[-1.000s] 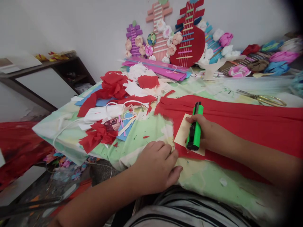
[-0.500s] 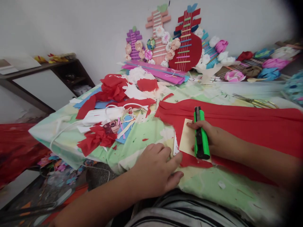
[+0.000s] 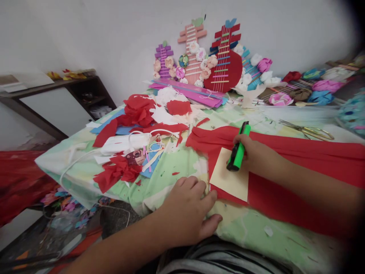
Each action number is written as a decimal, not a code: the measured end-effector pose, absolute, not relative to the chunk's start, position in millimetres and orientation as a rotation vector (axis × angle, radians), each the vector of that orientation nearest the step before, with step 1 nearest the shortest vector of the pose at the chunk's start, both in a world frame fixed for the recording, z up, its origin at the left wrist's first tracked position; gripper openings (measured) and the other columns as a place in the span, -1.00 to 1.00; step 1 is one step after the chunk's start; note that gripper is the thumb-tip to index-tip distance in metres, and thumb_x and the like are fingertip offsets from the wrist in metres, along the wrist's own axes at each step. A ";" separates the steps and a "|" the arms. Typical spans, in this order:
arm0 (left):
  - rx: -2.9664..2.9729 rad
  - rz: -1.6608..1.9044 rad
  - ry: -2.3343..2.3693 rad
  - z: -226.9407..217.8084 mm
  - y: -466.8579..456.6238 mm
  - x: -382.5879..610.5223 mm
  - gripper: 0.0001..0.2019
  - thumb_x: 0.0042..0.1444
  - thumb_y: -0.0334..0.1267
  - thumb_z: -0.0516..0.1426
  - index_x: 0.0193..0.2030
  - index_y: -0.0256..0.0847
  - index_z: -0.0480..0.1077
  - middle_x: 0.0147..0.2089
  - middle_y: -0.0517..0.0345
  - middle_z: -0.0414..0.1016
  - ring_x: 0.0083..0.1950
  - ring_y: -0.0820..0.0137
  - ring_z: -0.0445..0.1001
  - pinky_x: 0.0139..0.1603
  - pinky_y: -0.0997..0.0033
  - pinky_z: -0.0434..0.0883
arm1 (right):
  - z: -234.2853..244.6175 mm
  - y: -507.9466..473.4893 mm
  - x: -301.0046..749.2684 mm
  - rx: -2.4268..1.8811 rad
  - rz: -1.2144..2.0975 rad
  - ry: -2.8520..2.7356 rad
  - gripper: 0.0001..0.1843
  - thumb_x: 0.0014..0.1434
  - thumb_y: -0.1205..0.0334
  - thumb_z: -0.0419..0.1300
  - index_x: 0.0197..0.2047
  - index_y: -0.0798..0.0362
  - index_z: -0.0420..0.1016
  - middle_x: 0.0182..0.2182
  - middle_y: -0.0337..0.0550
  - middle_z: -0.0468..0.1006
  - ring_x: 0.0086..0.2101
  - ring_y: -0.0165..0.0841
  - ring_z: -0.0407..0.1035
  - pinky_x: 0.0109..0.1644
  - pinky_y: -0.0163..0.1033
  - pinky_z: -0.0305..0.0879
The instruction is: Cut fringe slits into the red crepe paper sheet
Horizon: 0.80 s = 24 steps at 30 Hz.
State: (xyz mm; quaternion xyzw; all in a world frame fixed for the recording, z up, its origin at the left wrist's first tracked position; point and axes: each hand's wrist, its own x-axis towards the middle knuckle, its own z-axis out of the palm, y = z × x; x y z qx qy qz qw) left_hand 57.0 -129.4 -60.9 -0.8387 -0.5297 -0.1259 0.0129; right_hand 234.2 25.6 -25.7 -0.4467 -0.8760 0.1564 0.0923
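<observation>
**Cluttered craft tabletop, cutter on card**

Right hand (image 3: 255,154) closed around green-and-black utility cutter (image 3: 238,146); cutter tilted, lower tip resting on pale yellow card (image 3: 229,180). Card flat, four-sided, matte, lying on long red crepe paper sheet (image 3: 299,160) with lengthwise creases. Left hand (image 3: 188,211) palm down, fingers loosely curled, holding nothing, pressed on tabletop (image 3: 256,228) just beside card's near-left corner; fingertips at sheet's edge.

Tabletop covered in pale green patterned cloth, wrinkled, dotted with small red offcuts. Left of sheet: heap of crumpled red paper scraps (image 3: 116,171), blue paper pieces, white strips and cord, all overlapping. Farther back: more bunched red paper (image 3: 138,108), white cut-outs. Gold-handled scissors (image 3: 309,131) lying flat beyond sheet, well apart from right hand.

Against wall: red instrument-shaped cutout (image 3: 226,62) with coloured crossbars, a pink one and a smaller purple one, paper roses clustered at bases. Stack of pink and purple sheets (image 3: 191,89) in front. More paper flowers along far right edge, blurred.
</observation>
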 end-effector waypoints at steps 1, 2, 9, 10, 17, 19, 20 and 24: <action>-2.599 -0.418 -1.649 -61.5 -129.4 57.0 -0.63 0.05 -0.02 0.01 -0.09 -0.22 0.33 -0.25 0.00 0.32 -0.17 0.17 0.23 -0.17 0.09 0.25 | -23.1 27.5 232.2 -1.366 0.434 -2.604 -0.62 -0.08 0.23 0.08 -0.14 0.02 0.14 -0.48 -0.16 0.40 -0.50 -0.31 0.31 -0.49 -0.28 0.14; -2.583 -0.450 -1.632 -62.2 -129.3 56.9 -0.63 0.05 -0.02 0.02 -0.10 -0.22 0.34 -0.20 -0.02 0.33 -0.13 0.14 0.22 -0.14 0.07 0.24 | -21.2 28.6 230.3 -1.387 0.417 -2.618 -0.62 -0.06 0.21 0.07 -0.13 0.02 0.13 -0.48 -0.14 0.39 -0.50 -0.30 0.31 -0.49 -0.28 0.13; -2.638 -0.540 -1.579 -62.7 -126.7 54.9 -0.66 0.05 -0.04 0.03 -0.15 -0.22 0.36 -0.06 0.04 0.38 -0.06 0.17 0.25 -0.03 0.08 0.21 | -21.9 29.5 223.6 -1.427 0.388 -2.634 -0.64 -0.04 0.16 0.08 -0.14 0.01 0.15 -0.54 -0.20 0.38 -0.54 -0.33 0.29 -0.50 -0.30 0.09; -2.648 -0.523 -1.594 -61.7 -126.3 54.6 -0.67 0.05 -0.03 0.03 -0.16 -0.22 0.36 -0.06 0.04 0.38 -0.07 0.18 0.26 -0.04 0.07 0.22 | -22.0 30.2 223.8 -1.444 0.400 -2.620 -0.64 -0.06 0.16 0.09 -0.15 0.00 0.16 -0.53 -0.21 0.38 -0.54 -0.33 0.29 -0.50 -0.30 0.10; -2.656 -0.435 -1.674 -54.2 -125.7 53.5 -0.67 0.01 -0.02 0.06 -0.18 -0.19 0.36 0.04 -0.03 0.29 0.00 0.12 0.21 -0.04 0.00 0.21 | -21.8 33.6 227.4 -1.435 0.665 -2.521 -0.60 -0.12 0.13 0.15 -0.19 -0.03 0.14 -0.47 -0.26 0.40 -0.48 -0.35 0.32 -0.45 -0.28 0.19; -2.650 -0.424 -1.683 -53.5 -125.5 53.3 -0.69 0.01 -0.02 0.07 -0.21 -0.19 0.36 0.06 -0.05 0.27 0.01 0.11 0.21 -0.04 -0.01 0.20 | -24.4 34.8 227.6 -1.380 0.767 -2.462 -0.59 -0.12 0.08 0.17 -0.21 -0.02 0.13 -0.50 -0.29 0.37 -0.51 -0.40 0.29 -0.47 -0.30 0.20; -2.646 -0.425 -1.684 -53.4 -125.3 53.3 -0.69 0.00 -0.02 0.08 -0.22 -0.19 0.36 0.07 -0.05 0.26 0.02 0.10 0.21 -0.03 -0.01 0.19 | -26.0 35.7 227.6 -1.347 0.812 -2.420 -0.58 -0.13 0.06 0.18 -0.23 -0.01 0.13 -0.53 -0.31 0.35 -0.53 -0.42 0.26 -0.49 -0.31 0.19; -2.666 -0.432 -1.688 -54.6 -124.2 52.9 -0.69 -0.01 -0.03 0.08 -0.20 -0.18 0.37 0.11 -0.07 0.24 0.08 0.07 0.18 0.03 -0.03 0.15 | -29.6 40.1 229.1 -1.230 1.065 -2.129 -0.54 -0.22 0.13 0.26 -0.26 0.00 0.13 -0.56 -0.37 0.29 -0.59 -0.51 0.20 -0.55 -0.36 0.18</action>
